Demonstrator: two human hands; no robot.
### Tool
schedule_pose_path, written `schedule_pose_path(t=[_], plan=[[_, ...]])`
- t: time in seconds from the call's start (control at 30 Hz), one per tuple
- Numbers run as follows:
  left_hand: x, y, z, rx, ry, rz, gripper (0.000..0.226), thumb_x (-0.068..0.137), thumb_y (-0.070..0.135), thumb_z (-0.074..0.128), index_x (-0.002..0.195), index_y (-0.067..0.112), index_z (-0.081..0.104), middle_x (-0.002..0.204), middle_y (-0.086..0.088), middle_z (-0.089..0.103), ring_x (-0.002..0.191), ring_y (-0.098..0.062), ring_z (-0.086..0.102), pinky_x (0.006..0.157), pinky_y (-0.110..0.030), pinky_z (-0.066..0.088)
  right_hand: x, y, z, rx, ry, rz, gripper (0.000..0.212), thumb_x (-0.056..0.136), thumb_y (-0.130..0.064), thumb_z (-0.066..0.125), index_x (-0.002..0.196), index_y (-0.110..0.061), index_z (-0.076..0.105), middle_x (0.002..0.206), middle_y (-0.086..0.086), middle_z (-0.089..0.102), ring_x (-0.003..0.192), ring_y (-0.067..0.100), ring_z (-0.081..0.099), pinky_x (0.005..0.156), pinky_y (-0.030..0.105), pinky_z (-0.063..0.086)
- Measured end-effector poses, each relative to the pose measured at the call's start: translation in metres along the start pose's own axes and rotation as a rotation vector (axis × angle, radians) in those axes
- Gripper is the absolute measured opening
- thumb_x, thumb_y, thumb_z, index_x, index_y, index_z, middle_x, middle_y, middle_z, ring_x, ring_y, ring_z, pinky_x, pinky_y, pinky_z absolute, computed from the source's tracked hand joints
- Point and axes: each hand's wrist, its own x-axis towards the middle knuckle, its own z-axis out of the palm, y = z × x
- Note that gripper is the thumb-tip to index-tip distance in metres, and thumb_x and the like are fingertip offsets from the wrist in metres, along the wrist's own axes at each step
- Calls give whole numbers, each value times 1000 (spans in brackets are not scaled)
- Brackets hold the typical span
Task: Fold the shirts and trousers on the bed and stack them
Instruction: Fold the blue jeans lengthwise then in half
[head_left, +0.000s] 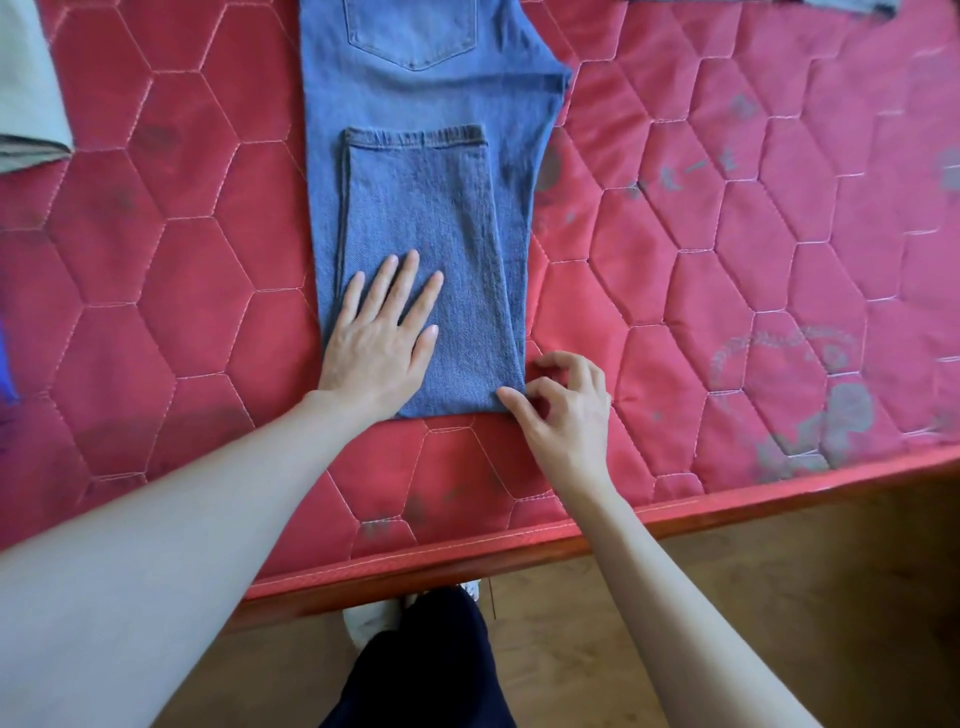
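Jeans (415, 208): one pair, legs folded up on bed (727, 260). Left hand (382, 338) flat on them; right hand (563, 410) pinches near-right fold corner.

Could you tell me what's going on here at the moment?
A person is folding blue jeans on a red quilted mattress. The legs are already folded up toward the seat. The left hand presses flat on the fold, while the right hand pinches the near right corner. Other garments lie at the edges.

bare red mattress (727, 260) right of jeans (431, 208), pale garment (28, 93) far left
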Motion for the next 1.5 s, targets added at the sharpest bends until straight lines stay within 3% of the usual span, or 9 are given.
schedule_pose_path(t=[0.17, 0.3, 0.4, 0.53, 0.87, 1.13, 1.3, 1.4, 1.5], plan=[[-10, -7, -1, -64, 53, 22, 57, 95, 31, 28, 149, 14, 34, 157, -15, 27, 144, -31, 27, 119, -49, 17, -12, -15, 3, -25, 190, -109, 13, 85, -14, 66, 95, -5, 66, 124, 15, 56, 116, 32, 50, 101, 39, 37], [-20, -12, 1, -143, 88, -2, 54, 94, 23, 32, 147, 10, 39, 155, -16, 30, 144, -31, 27, 119, -47, 16, -9, -56, 29, -63, 206, -334, 32, 88, 2, 44, 112, 3, 64, 136, 21, 52, 129, 36, 47, 110, 43, 36], [-23, -17, 1, -177, 70, -18, 56, 95, 26, 26, 146, 9, 39, 157, -14, 27, 146, -30, 22, 119, -47, 13, 7, -94, 59, -132, 66, -310, 44, 93, -13, 34, 128, 0, 57, 145, 16, 46, 138, 30, 38, 116, 46, 25], [-29, -23, 5, -200, 72, -83, 55, 98, 29, 24, 149, 12, 35, 158, -9, 24, 147, -29, 18, 119, -49, 14, 29, -78, 81, -429, -142, -287, 57, 99, -36, 26, 152, -15, 24, 160, 4, 17, 149, 19, 9, 120, 45, 0], [-46, -32, 0, -129, 11, -158, 62, 97, 39, 18, 152, 10, 25, 161, -9, 14, 148, -25, 15, 119, -49, 13, 32, 0, 20, -571, -197, -388, 60, 99, -43, 20, 153, -15, 20, 161, 5, 13, 149, 20, 7, 118, 55, 10], [-64, -31, 3, 18, -22, 196, 87, 84, 71, 35, 150, 15, 32, 159, -11, 23, 148, -27, 18, 117, -52, 20, 28, -1, 21, -555, -257, -718, 83, 87, -68, 42, 150, -14, 31, 157, 10, 24, 146, 24, 21, 116, 57, 19], [-61, -36, -7, -13, 168, 327, 56, 83, 39, 56, 129, 7, 61, 137, -15, 55, 128, -34, 51, 108, -54, 38, 41, 2, 9, -533, -167, -905, 69, 87, -52, 59, 139, -9, 49, 145, 13, 46, 135, 27, 44, 111, 55, 31], [-65, -36, -16, -35, 263, 420, 40, 86, 15, 48, 121, 9, 67, 123, -10, 65, 113, -30, 62, 102, -50, 45, 45, 1, 0, -508, -170, -979, 63, 73, -29, 78, 129, -4, 60, 135, 13, 57, 125, 28, 54, 105, 55, 40], [-67, -34, -23, -107, 354, 378, 41, 96, 0, 34, 112, 7, 71, 111, -8, 70, 102, -28, 67, 97, -46, 49, 42, -2, -6, -515, -175, -964, 53, 72, -12, 74, 123, -3, 64, 130, 12, 61, 120, 27, 59, 101, 52, 45]])
